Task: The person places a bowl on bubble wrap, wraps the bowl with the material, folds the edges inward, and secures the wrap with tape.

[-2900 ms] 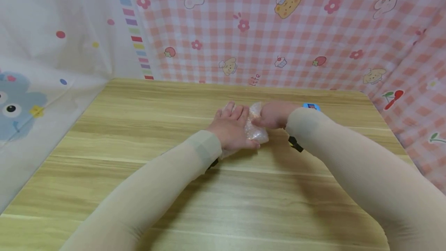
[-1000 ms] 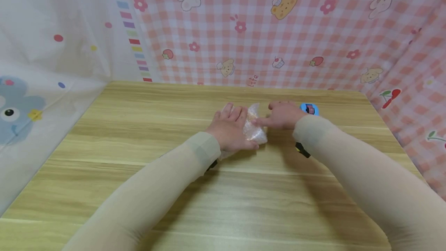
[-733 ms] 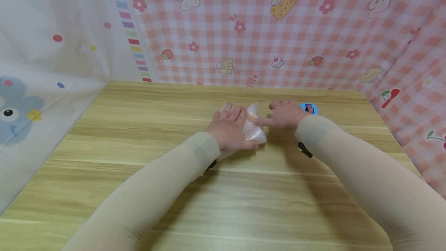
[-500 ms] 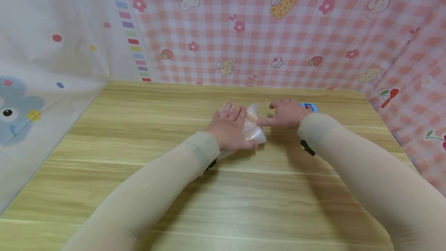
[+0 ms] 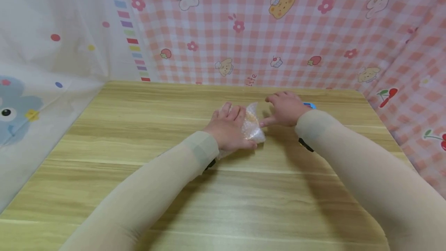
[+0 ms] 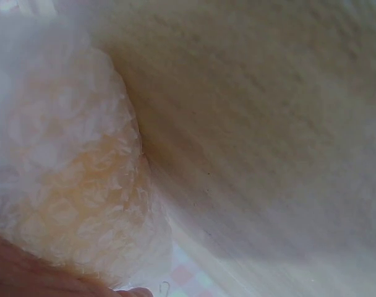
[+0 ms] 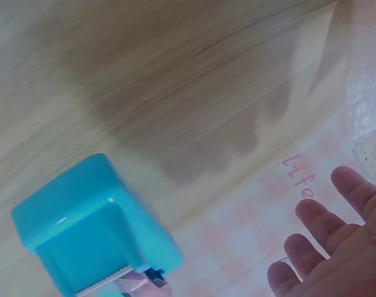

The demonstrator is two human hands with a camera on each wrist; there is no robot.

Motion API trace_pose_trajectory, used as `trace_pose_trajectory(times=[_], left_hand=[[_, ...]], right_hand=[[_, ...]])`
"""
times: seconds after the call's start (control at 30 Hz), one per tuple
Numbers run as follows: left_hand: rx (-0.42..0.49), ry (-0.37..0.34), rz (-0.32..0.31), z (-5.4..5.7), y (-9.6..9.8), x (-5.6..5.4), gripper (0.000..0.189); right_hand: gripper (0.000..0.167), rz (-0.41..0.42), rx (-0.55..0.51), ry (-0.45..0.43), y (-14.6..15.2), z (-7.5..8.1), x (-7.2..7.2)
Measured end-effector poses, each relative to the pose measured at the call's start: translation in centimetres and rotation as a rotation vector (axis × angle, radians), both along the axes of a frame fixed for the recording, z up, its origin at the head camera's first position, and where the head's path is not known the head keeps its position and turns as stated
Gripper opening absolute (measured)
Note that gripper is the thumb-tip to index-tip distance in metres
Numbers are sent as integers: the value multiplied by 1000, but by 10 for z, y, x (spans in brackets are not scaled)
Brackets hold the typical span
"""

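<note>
A bubble-wrap bundle (image 5: 251, 125) lies on the wooden table, with something orange-yellow showing dimly through the wrap. My left hand (image 5: 228, 129) rests on its left part with fingers spread, covering much of it. Up close in the left wrist view, the layered bubble wrap (image 6: 70, 154) bulges beside part of that hand. To the right, my right hand (image 5: 287, 108) holds nothing, its fingers extended; its thumb tip is at the wrap's right edge, whether touching I cannot tell. Beyond the right wrist is a light-blue tape dispenser (image 7: 107, 216) with a serrated cutting edge, mostly hidden in the head view.
The wooden table (image 5: 216, 208) reaches back to a pink checked curtain (image 5: 223, 22). A white patterned cloth (image 5: 80, 34) borders the left side, and more checked fabric (image 5: 414, 107) borders the right.
My right hand has drawn back from the bundle, its thumb moving off the orange-yellow patch to the right edge, and its fingers have lifted toward the back. My left hand stays on the wrap.
</note>
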State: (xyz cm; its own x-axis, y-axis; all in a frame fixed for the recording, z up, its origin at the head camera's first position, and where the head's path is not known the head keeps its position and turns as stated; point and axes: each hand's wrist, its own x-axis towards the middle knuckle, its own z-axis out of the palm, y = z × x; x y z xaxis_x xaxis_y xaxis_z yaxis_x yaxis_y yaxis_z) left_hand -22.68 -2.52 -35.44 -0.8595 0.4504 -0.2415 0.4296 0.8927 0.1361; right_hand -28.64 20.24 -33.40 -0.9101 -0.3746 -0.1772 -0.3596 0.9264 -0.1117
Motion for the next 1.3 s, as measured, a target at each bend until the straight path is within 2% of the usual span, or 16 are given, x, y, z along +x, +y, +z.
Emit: trace_pose_trajectory(times=[0.53, 0.93, 1.3], left_hand=[[9, -1, 1, 1, 1, -1, 125], [3, -9, 7, -1, 1, -4, 125], [-2, -19, 2, 1, 1, -2, 124]], right_hand=[[110, 50, 35, 100, -10, -2, -1], [111, 51, 120, 87, -14, -9, -5], [108, 30, 118, 87, -14, -15, -4]])
